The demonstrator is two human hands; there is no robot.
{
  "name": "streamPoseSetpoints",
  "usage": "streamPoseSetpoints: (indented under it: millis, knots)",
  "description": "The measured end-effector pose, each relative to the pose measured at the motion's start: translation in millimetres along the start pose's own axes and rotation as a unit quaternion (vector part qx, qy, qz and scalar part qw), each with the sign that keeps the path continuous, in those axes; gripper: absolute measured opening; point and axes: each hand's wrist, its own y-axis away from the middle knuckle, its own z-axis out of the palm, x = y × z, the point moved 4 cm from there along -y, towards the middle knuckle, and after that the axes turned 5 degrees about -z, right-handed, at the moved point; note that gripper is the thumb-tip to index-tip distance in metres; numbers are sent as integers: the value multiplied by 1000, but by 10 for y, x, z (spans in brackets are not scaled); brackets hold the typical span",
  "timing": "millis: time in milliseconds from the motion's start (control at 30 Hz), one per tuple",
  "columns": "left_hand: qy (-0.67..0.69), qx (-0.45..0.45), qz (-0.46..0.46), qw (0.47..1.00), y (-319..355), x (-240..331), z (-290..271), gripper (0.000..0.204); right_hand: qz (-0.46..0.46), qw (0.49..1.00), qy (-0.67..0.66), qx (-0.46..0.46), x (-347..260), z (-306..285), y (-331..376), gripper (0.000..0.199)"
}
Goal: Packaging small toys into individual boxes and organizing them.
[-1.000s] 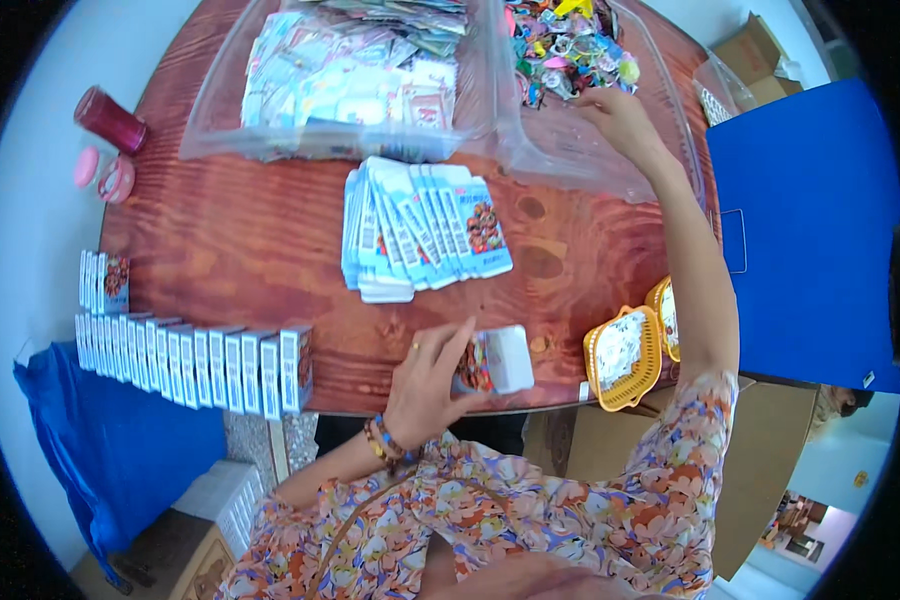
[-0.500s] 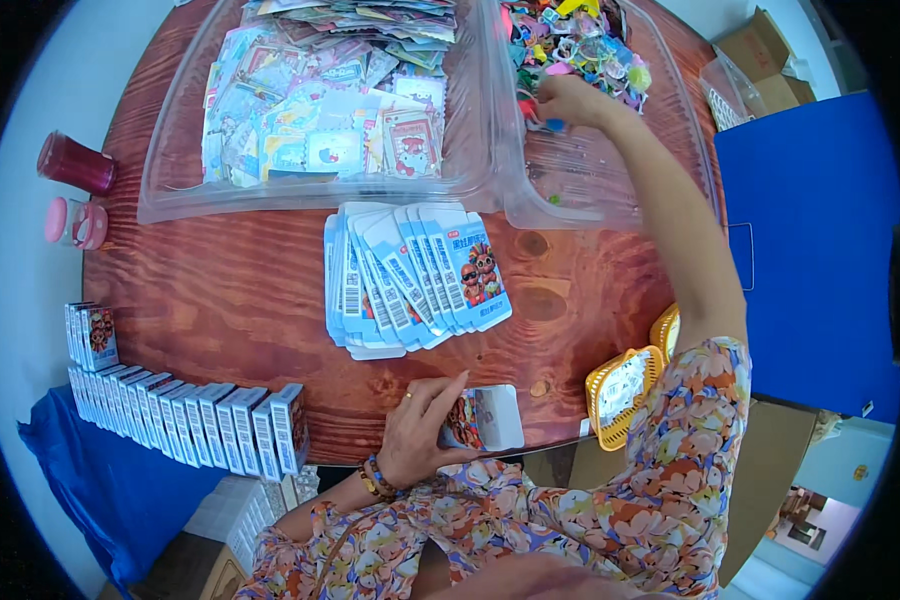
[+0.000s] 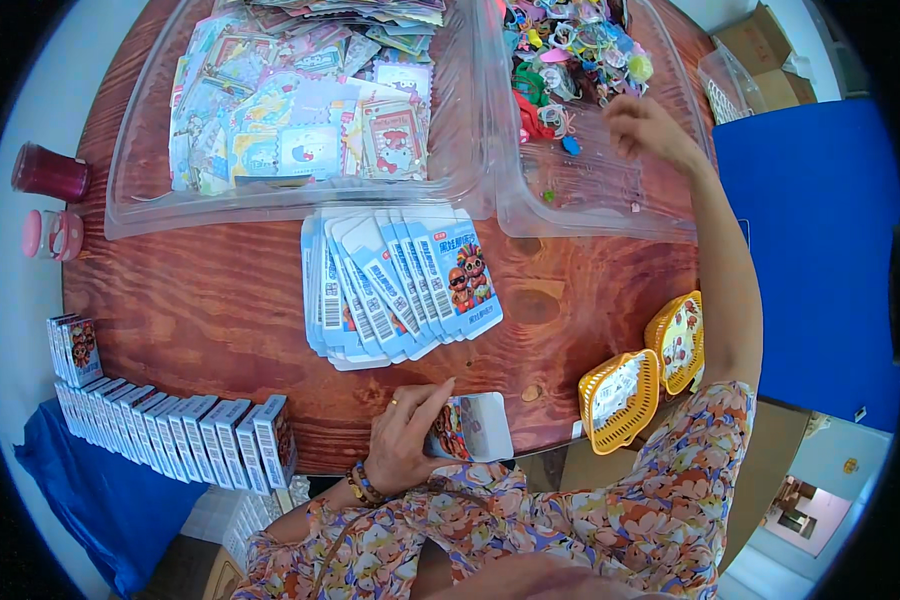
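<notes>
Near the table's front edge, my left hand [image 3: 407, 432] is closed around a small printed carton [image 3: 472, 428], its open end and pale flap facing right. My right hand [image 3: 653, 135] hovers over the right-hand clear plastic tray [image 3: 595, 222], fingers curved and apart, with nothing visible in them. Beside it lies a heap of small colourful trinkets [image 3: 570, 60], with a blue piece [image 3: 570, 146] at its lower edge. Flat blue-and-white cartons [image 3: 400, 285] are fanned out in a pile beyond my left hand.
Another clear tray [image 3: 300, 212] holds many printed cards [image 3: 310, 130]. Two yellow baskets [image 3: 618, 400] with small packets stand at the right edge. Filled cartons [image 3: 195, 430] line the left edge, below a dark red jar [image 3: 50, 172] and a pink-lidded jar [image 3: 52, 235].
My right hand has moved right and slightly nearer, out of the trinket heap. The left hand still holds the carton. The whole view has shifted slightly, uncovering the second yellow basket.
</notes>
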Motion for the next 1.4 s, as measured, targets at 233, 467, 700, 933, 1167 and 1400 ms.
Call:
streamPoseSetpoints:
  millis: [233,467,700,933,1167,1400]
  knots:
    - [8,-17,1,1000,23,-56,44,102,46,992,106,-56,98,361,-132,11]
    - [5,-10,-3,1000,83,-45,27,102,-15,993,118,-11,-268,399,-205,14]
    - [1,-10,-4,1000,4,-1,8,104,-97,992,58,53,-460,142,-38,17]
    - [-3,7,-12,1000,44,104,-13,97,-135,986,-82,48,-510,153,502,18]
    - [-4,74,-42,996,-51,290,-39,83,-190,958,-210,43,-772,249,1413,12]
    - [-76,94,8,993,-218,307,46,87,-193,950,-236,-69,-1305,1129,2376,6]
